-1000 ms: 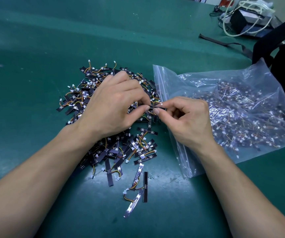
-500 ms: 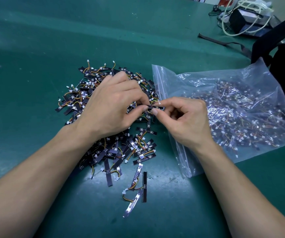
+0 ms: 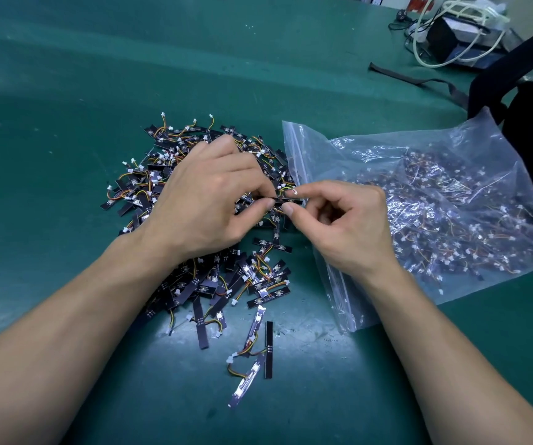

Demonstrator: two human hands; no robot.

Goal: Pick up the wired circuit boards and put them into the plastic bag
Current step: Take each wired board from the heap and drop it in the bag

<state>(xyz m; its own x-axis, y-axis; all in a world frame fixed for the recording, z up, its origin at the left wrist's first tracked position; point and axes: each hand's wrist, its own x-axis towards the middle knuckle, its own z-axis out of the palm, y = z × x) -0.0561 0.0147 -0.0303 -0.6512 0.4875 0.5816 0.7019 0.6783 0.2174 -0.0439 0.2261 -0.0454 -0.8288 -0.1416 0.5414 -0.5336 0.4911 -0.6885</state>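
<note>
Wired black strip circuit boards heaped on green mat | left hand and right hand both pinch one board at clear plastic zip bag mouth, likely for feeding in

Little differs from a second ago. The left hand and right hand now meet slightly farther from the bench's near edge, both pinching the same small black circuit board. The right hand's forefinger and thumb are spread a little wider along the board, and a white connector now shows at its fingertip.
</note>
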